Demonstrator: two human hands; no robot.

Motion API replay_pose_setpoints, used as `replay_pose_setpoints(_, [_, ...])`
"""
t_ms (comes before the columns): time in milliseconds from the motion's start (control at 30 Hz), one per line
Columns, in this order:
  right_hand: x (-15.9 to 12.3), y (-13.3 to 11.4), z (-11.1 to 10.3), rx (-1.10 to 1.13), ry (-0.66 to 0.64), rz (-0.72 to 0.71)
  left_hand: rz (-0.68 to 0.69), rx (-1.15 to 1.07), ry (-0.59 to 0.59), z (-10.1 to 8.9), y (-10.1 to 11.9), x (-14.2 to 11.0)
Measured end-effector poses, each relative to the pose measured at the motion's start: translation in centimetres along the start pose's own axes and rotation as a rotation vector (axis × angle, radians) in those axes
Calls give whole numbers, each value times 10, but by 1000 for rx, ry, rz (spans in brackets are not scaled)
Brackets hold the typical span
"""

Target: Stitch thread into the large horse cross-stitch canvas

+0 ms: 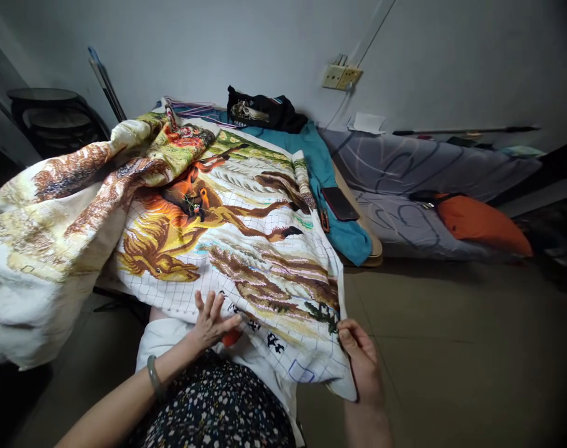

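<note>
A large cross-stitch cloth (269, 249) with a running horse design is spread over my lap and the surface ahead. My left hand (212, 323) rests at its near edge, palm down and fingers spread. Beside the thumb a small red object (231, 338) is partly covered, and I cannot make out its kind. At the cloth's right edge, my right hand (361, 358) pinches the border between thumb and fingers. Loose threads and a small dark-and-white item (196, 208) lie on the orange part of the horse.
Thick folds of the cloth hang at the left. A phone (340, 203) lies on a teal cloth (315, 158), with orange-handled scissors (324, 219) beside it. A black printed bag (264, 111) sits by the wall. To the right are a covered sofa (390, 218) and an orange cushion (482, 224).
</note>
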State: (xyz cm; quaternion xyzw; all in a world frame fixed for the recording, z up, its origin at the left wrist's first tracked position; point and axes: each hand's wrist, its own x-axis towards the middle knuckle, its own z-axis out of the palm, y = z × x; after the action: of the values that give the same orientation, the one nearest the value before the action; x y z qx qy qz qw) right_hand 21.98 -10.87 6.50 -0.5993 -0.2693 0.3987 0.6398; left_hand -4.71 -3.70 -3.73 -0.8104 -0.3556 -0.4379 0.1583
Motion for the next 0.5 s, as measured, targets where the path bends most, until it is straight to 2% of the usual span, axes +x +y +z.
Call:
replay_pose_setpoints(33, [0, -1, -2, 6, -12, 20, 0, 6, -25, -3, -4, 14])
replay_pose_setpoints(100, [-1, -2, -4, 24, -31, 46, 7, -14, -168, -9, -10, 40])
replay_pose_setpoints(200, [-2, -3, -3, 12, -37, 35, 52, -153, -220, -13, -20, 64])
replay_pose_setpoints(333, [-2, -4, 0, -6, -38, 13, 63, -109, -273, -8, -30, 71])
replay_pose_setpoints(500, [-1, -4, 2, 1, -53, 40, 192, -44, -364, 5, -39, 69])
